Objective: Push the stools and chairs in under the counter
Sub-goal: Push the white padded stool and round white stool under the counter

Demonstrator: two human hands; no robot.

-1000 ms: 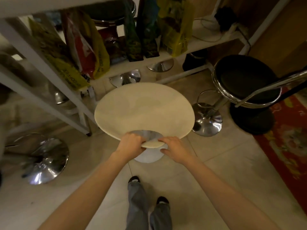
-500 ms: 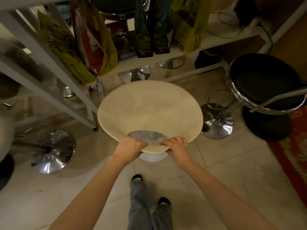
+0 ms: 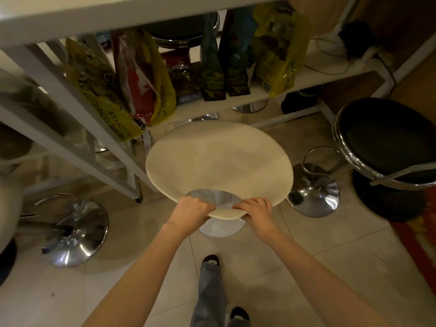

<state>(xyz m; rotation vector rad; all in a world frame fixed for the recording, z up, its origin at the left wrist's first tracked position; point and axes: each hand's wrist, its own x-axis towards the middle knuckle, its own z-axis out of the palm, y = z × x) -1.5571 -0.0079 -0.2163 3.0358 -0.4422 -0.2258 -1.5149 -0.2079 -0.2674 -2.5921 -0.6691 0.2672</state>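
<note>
A cream stool (image 3: 219, 161) with a curved seat stands in front of me, its far edge close to the white counter's (image 3: 141, 13) lower shelf. My left hand (image 3: 192, 212) and my right hand (image 3: 256, 208) both grip the low back lip of the seat, side by side. Its chrome base (image 3: 221, 225) shows under the seat, between my hands. A black stool (image 3: 389, 142) with a chrome rim stands to the right, outside the counter. Another stool's chrome base (image 3: 73, 232) stands at the left.
The counter's lower shelf (image 3: 306, 79) carries several coffee bags (image 3: 146, 83) and cables. Its white frame leg (image 3: 132, 180) stands just left of the cream seat. A red patterned rug (image 3: 420, 246) lies at the right. Beige floor tiles and my feet are below.
The cream stool has moved forward toward the counter, and I have stepped closer with it. Both hands keep the same grip on the seat's back lip.
</note>
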